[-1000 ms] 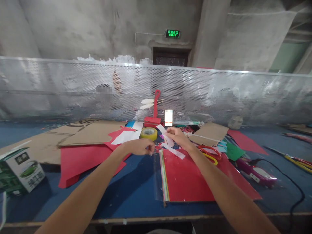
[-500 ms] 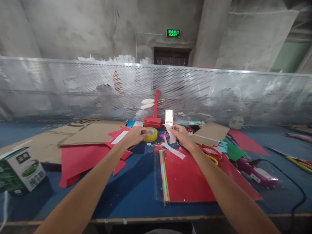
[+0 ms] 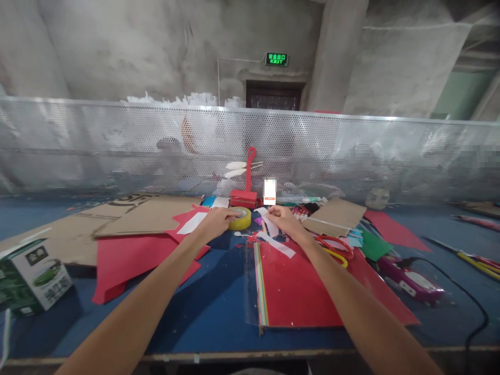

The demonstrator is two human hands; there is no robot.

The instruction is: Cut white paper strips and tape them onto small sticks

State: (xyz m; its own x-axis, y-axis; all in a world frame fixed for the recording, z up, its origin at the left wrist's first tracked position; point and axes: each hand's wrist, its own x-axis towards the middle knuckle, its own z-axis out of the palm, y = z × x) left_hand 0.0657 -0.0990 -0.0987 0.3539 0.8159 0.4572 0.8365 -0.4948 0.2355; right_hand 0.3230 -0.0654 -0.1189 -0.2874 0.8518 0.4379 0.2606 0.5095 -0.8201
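Note:
My left hand [image 3: 216, 221] has its fingers closed on the near-left rim of a yellow roll of tape [image 3: 241, 222], which lies on its side on the table. Between the thumb and fingers of my right hand [image 3: 286, 220] is a white paper strip [image 3: 269, 225], hanging down to the left. Another white strip [image 3: 279, 246] lies just below, partly over a clear-sleeved pack of coloured paper [image 3: 300, 291] with a red sheet on top. Small scraps are scattered between the hands. Red-handled scissors [image 3: 338, 245] lie beside my right forearm.
Cardboard sheets [image 3: 136, 219] and red paper [image 3: 133, 260] cover the left side, near a green-white carton [image 3: 42, 276]. Behind the tape stand a red hooked paper piece [image 3: 244, 198] and a lit phone [image 3: 269, 192]. A purple device [image 3: 412, 278] with a black cable sits right. A perforated metal screen [image 3: 332, 151] borders the back.
My right hand has come down slightly and left with the white strip. My left fingers have moved further over the tape roll. The view has shifted a little.

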